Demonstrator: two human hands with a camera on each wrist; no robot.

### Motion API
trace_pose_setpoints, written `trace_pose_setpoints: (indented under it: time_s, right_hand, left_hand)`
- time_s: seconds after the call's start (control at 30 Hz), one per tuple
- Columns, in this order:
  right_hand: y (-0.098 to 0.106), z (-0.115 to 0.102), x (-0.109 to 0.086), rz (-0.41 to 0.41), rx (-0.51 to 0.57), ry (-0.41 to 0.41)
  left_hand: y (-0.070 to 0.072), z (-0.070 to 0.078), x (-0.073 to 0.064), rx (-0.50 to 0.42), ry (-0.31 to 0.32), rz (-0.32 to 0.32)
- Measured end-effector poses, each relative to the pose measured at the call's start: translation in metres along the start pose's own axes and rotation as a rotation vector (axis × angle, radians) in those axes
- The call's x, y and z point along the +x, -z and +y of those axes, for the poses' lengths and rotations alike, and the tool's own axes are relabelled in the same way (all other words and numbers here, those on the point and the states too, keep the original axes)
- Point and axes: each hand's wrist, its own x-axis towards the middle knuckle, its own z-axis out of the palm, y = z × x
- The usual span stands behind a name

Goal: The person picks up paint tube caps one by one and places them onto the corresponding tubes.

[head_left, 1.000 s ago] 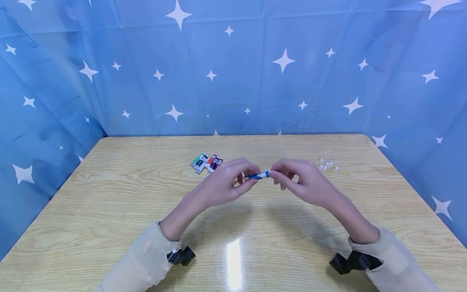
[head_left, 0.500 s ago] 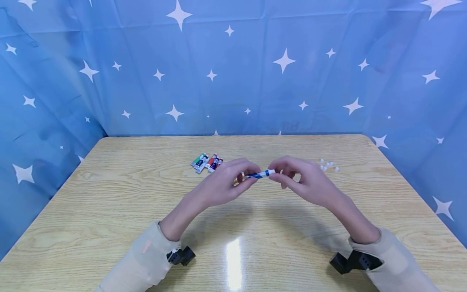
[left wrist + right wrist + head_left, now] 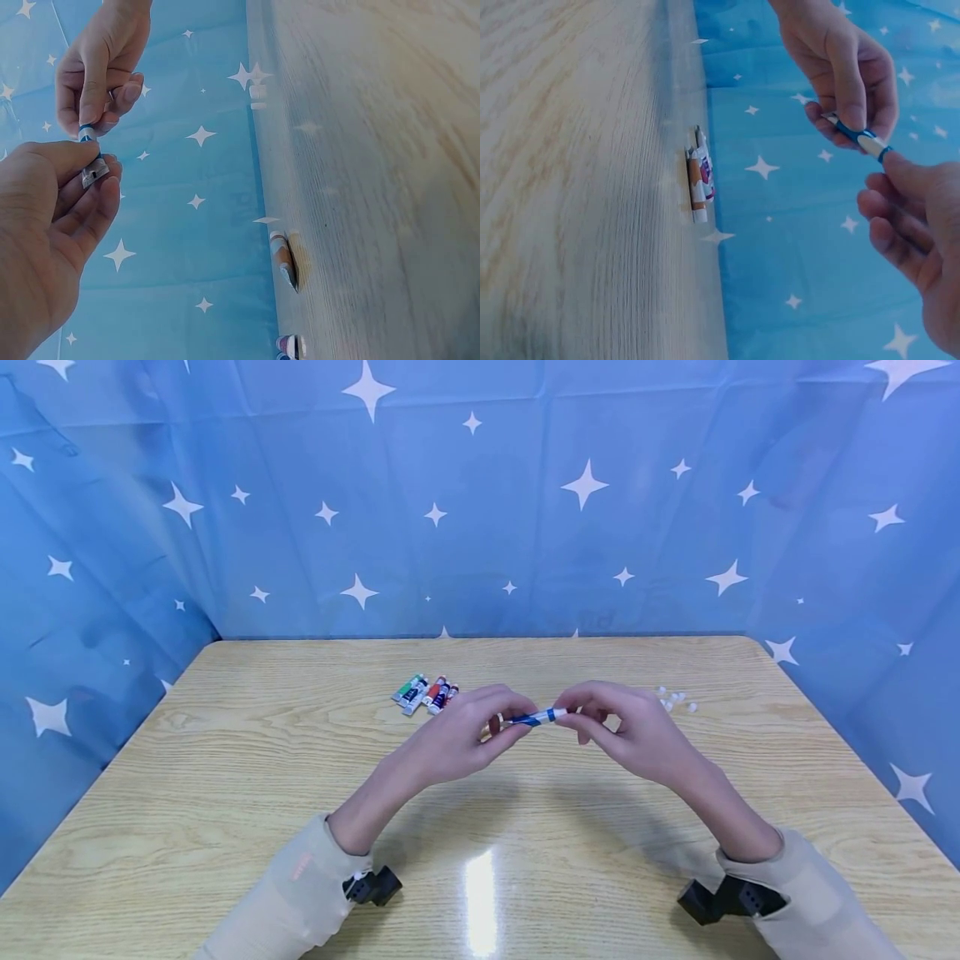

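A small blue-and-white paint tube (image 3: 534, 719) is held above the middle of the table, lying nearly level. My left hand (image 3: 468, 735) pinches its body between thumb and fingers, and the flat crimped end of the tube (image 3: 94, 174) shows past those fingers in the left wrist view. At the opposite end, my right hand (image 3: 633, 731) pinches the white cap with thumb and forefinger. The right fingertips hide much of that cap in the right wrist view, where the tube's blue-and-white side (image 3: 866, 140) shows between both hands.
Behind my left hand, several paint tubes (image 3: 414, 692) in green, orange, dark blue and red lie on the wooden table (image 3: 262, 760). Several small white caps (image 3: 675, 698) are scattered behind my right hand. A blue star-patterned cloth (image 3: 480, 527) hangs along the far edge.
My right fingers have shifted slightly at the cap end, uncovering some white cap half a second ago and closing on it again now. The left hand has held still.
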Motion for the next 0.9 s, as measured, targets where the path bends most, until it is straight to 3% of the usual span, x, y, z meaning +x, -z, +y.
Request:
trace_pose_setpoints:
  time_s: [0.9]
  right_hand:
    - [-0.0018, 0.0005, 0.001, 0.014, 0.022, 0.063]
  left_hand:
    - [-0.0019, 0.0039, 0.0023, 0.043, -0.084, 0.018]
